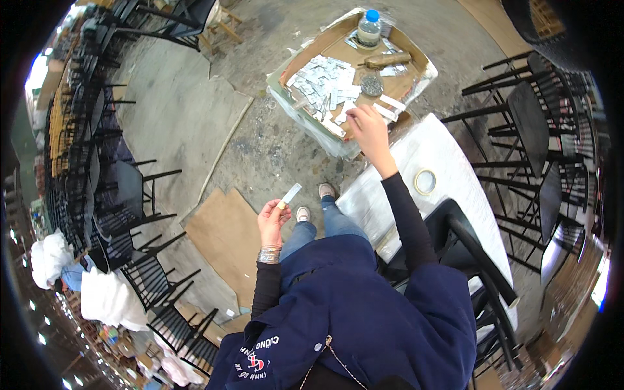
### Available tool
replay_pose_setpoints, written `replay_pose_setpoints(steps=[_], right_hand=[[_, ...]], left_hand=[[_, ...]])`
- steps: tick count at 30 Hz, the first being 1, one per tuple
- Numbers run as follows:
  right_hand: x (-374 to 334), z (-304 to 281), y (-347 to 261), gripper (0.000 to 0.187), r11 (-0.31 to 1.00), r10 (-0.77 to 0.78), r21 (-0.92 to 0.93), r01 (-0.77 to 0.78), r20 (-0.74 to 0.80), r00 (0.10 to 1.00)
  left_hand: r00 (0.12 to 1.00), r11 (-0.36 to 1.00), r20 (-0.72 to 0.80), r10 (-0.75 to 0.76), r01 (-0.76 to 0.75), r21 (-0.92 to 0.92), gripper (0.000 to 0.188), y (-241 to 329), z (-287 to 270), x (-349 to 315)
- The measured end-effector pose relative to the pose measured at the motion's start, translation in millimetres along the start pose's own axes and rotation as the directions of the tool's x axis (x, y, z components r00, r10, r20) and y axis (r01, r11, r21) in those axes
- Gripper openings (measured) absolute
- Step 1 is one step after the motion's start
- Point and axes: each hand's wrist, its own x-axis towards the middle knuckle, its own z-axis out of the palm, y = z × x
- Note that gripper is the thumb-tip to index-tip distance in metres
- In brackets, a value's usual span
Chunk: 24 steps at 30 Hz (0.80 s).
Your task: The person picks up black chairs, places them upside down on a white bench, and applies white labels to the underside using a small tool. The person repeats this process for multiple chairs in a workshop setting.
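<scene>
Held up in front of my legs, my left hand [272, 220] pinches a small flat whitish strip [290, 194] between thumb and fingers. My right hand [370, 133] reaches over the near edge of a shallow cardboard box [419, 60]. Its fingers are drawn together beside some white strips, and what they hold, if anything, is too small to tell. Inside the box lies a loose heap of small white strips [325, 77]. A round container of small grey pieces [372, 85] sits near my right hand, with a long brown wrapped object [388, 60] behind it.
A clear bottle with a blue cap [369, 29] stands in the box's far part. To the right, a plastic-wrapped white panel [448, 153] carries a tape roll [425, 182]. Black chairs [530, 127] line both sides. A cardboard sheet [221, 240] lies on the floor at left.
</scene>
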Motion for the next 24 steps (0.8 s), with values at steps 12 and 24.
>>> replay_pose_setpoints(steps=[12,24], right_hand=[[46,44,46,0.005,0.889,-0.314,-0.1,0.447,0.577,0.754],[44,27,-7,0.006,0.875,-0.33,-0.161,0.456,0.49,0.807]], left_hand=[[0.993,1.0,-0.12,0.016,-0.018,-0.012,0.014,16,5,-8],[0.993,0.993,-0.001,0.121,-0.121,-0.006,0.015,47,31,-18]])
